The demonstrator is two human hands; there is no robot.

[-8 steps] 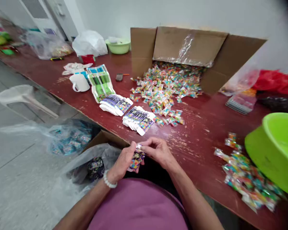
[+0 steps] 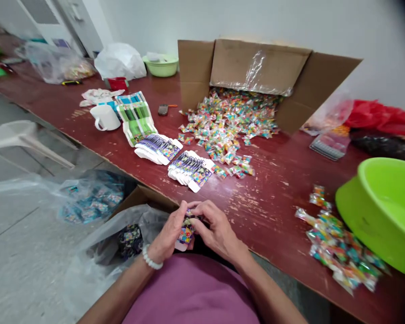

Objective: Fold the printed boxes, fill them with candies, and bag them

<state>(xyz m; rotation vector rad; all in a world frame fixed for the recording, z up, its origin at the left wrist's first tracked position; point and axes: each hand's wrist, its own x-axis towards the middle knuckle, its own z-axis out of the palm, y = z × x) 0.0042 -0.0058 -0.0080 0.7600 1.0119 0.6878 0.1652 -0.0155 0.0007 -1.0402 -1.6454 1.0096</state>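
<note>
Just off the table's front edge, my left hand (image 2: 170,231) is wrapped round a small printed carton (image 2: 186,234), dark purple with bright colours and a white flap at its lower end. My right hand (image 2: 214,227) grips the carton's upper end, thumb and fingers closed on it. Part of the carton is hidden by the fingers. On the table beyond lie two fanned stacks of flat cartons, one nearer (image 2: 192,171) and one to its left (image 2: 158,148). Small wrapped candies (image 2: 227,130) spill out of a cardboard box (image 2: 256,67) lying on its side.
Below the table at left are an open plastic bag (image 2: 104,238) of dark cartons and a bag of blue packets (image 2: 91,202). A green basin (image 2: 364,211) stands at right beside larger candy packets (image 2: 337,247). A white mug (image 2: 106,118) stands by green printed sheets (image 2: 135,118).
My right hand has shifted from pinching the white flap at the carton's top to closing over its upper end; the white flap there no longer shows. The view has swung slightly right.
</note>
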